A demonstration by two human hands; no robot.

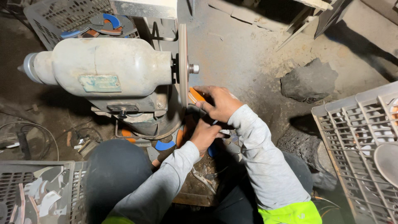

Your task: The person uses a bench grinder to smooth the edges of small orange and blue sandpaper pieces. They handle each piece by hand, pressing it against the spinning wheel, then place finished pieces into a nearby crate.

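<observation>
**Seated worker holding an orange-handled piece to a bench grinder wheel**

Nearest the camera, at 6 o'clock, two grey sleeves with bright yellow-green cuffs rise from the lower edge, flanked by the person's dark-trousered knee (114, 172) at 7 o'clock. The right hand (219, 103), just right of centre, curls its fingers together over the orange-handled piece (195, 96), pinching it against the rim of the grinding wheel (183, 64). The left hand (204, 135), directly below at 6 o'clock from the right, is closed beneath the same piece; its fingertips are hidden, so their exact grip cannot be told. The piece lies at the wheel's lower edge, touching it.

One grinder motor (101, 68), a pale rounded housing, fills the 10 o'clock area, its shaft carrying the single thin wheel seen edge-on. The motor stands between the person and the far grey crate (49, 16) at 11 o'clock, which holds several blue and orange curved pieces. Three crates are in view: that one, a second crate (25, 186) at 8 o'clock with pale offcuts, and a third crate (365, 141) at 4 o'clock. Two dark rocks show: one rock (309, 81) at 2 o'clock, another lower rock (304, 151) at 4 o'clock beside the right sleeve. Blue and orange scraps (165, 145) lie on the floor below the motor, close to the left hand.
</observation>
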